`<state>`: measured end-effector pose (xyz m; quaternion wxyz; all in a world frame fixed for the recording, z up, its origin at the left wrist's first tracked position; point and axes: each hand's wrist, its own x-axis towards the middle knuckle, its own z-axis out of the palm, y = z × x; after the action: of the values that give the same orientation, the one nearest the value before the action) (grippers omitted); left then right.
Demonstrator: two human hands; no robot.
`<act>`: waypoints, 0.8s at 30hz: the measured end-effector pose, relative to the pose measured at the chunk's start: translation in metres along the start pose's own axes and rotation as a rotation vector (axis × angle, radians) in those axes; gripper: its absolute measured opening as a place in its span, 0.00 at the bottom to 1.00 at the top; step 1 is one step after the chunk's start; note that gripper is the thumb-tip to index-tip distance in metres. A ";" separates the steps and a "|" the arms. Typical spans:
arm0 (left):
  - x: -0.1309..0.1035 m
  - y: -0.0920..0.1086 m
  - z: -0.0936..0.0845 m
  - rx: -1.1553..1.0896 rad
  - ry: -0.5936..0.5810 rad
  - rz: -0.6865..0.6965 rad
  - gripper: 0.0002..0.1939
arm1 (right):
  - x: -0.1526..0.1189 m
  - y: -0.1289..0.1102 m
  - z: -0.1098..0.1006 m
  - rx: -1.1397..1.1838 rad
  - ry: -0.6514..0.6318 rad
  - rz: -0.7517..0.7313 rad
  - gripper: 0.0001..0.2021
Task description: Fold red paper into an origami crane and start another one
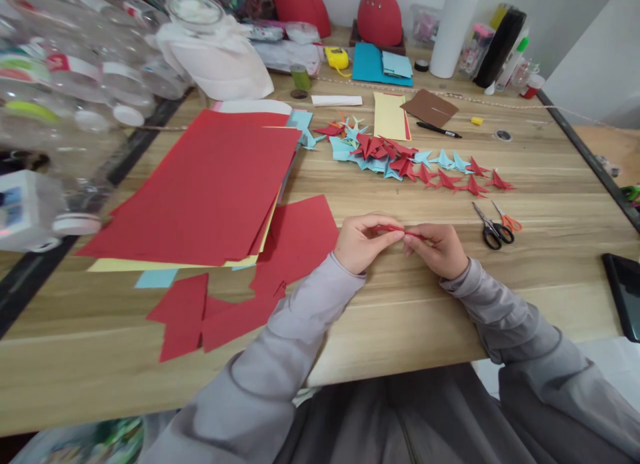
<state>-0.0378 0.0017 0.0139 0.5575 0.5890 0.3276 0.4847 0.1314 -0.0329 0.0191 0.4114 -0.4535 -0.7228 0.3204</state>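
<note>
Hands: I see a person in grey sleeves, both hands meeting over the front of a wooden tabletop (400,331).
Left hand (363,241): thumb and fingers pinched together on one end of a small, narrow piece of red paper (384,228).
Right hand (443,249): fingertips closed on the other end, almost touching the left thumb; the lower fingers curl under, partly hidden.
Red paper: held between the two hands, mostly covered by fingers, so I cannot tell its full shape.
Scissors: just right of the right hand, a black-handled pair (493,232) beside a smaller orange-handled pair (509,220).
Folded figures: beyond the hands, pointed red and light-blue paper shapes (445,179), heaped at left, trailing off rightward.
Paper stack: large red sheets (210,191) over yellow, to the left; red offcuts (183,324) lie nearer the person.
Behind: a black pen (439,129) by a brown sheet (429,109), and a yellow tape measure (337,59).
</note>
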 end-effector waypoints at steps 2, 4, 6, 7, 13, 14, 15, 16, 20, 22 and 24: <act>0.000 -0.001 0.000 0.002 -0.007 0.014 0.06 | 0.000 0.000 0.000 -0.010 0.004 -0.006 0.17; 0.000 -0.002 -0.001 0.010 -0.010 0.023 0.06 | 0.000 0.000 -0.001 -0.014 0.010 -0.008 0.16; 0.000 -0.002 0.000 0.014 -0.012 0.028 0.06 | 0.000 0.001 -0.001 -0.015 0.007 -0.014 0.17; 0.000 -0.002 0.000 0.013 -0.013 0.028 0.06 | 0.000 0.001 -0.001 -0.013 0.006 -0.018 0.17; 0.000 -0.001 -0.001 0.032 0.033 0.012 0.07 | 0.000 0.004 0.000 0.025 0.040 0.008 0.13; 0.000 0.000 -0.001 0.048 0.049 0.019 0.07 | 0.000 0.004 0.000 0.020 0.049 0.005 0.12; 0.000 0.000 -0.002 0.067 0.063 0.032 0.07 | 0.000 0.004 0.000 0.008 0.059 -0.005 0.12; 0.000 0.001 -0.003 0.091 0.072 0.050 0.07 | 0.000 0.005 0.000 -0.010 0.069 -0.018 0.12; 0.000 0.002 -0.004 0.247 0.035 0.160 0.04 | 0.000 0.008 -0.001 -0.129 0.068 -0.089 0.12; -0.001 0.001 -0.004 0.307 0.004 0.211 0.04 | 0.000 0.009 -0.001 -0.181 0.047 -0.112 0.11; -0.001 -0.001 -0.004 0.330 -0.017 0.250 0.03 | 0.000 0.009 -0.001 -0.215 0.038 -0.122 0.11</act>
<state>-0.0416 0.0023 0.0120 0.3918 0.7123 0.3222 0.4851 0.1356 -0.0299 0.0120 0.3930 -0.4560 -0.7713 0.2068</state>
